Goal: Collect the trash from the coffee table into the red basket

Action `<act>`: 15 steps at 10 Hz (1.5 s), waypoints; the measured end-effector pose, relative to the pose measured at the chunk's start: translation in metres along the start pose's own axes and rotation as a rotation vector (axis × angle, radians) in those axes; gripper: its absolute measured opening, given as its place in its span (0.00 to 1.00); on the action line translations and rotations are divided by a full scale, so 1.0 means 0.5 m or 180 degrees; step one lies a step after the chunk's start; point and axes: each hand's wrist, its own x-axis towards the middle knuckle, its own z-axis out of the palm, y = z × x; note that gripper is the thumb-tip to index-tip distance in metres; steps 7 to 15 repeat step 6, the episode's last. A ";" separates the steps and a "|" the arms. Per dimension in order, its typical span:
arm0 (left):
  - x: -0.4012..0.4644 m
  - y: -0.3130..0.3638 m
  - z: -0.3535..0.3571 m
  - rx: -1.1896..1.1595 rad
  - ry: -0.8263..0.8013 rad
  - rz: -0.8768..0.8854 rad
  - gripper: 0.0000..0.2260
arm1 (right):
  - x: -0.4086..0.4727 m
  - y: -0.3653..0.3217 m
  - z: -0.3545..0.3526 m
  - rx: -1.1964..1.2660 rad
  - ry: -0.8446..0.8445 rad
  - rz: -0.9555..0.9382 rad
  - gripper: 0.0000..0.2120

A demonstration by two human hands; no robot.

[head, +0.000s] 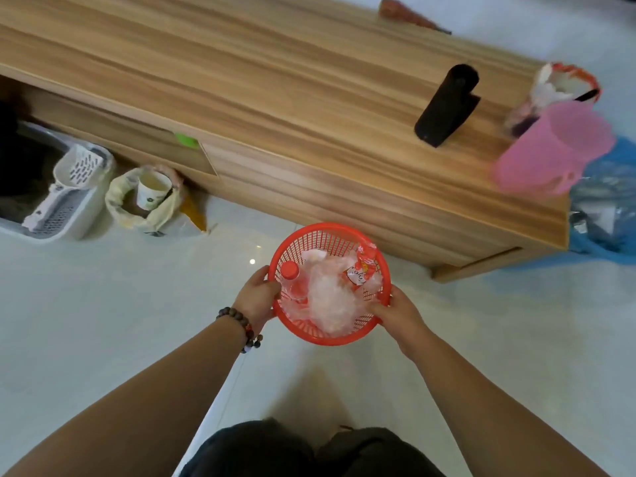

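The round red basket hangs above the white floor, just in front of the wooden coffee table. My left hand grips its left rim and my right hand grips its right rim. Inside lie a clear bottle with a red cap, crumpled clear plastic and a red printed wrapper. On the table's right end stand a black object and a pink plastic pitcher.
A bin lined with a bag full of white waste stands behind the pitcher. On the floor at left sit a grey-white litter box with a scoop and a bag holding a paper cup. Blue plastic bags lie at right.
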 end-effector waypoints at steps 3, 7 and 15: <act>0.101 -0.037 0.010 0.0331 -0.0387 0.0175 0.32 | 0.088 0.041 0.020 -0.0390 0.0109 -0.0077 0.46; -0.077 0.061 -0.033 0.1951 0.0247 0.0101 0.29 | -0.081 -0.062 -0.013 -0.0924 0.0212 -0.0004 0.42; -0.077 0.061 -0.033 0.1951 0.0247 0.0101 0.29 | -0.081 -0.062 -0.013 -0.0924 0.0212 -0.0004 0.42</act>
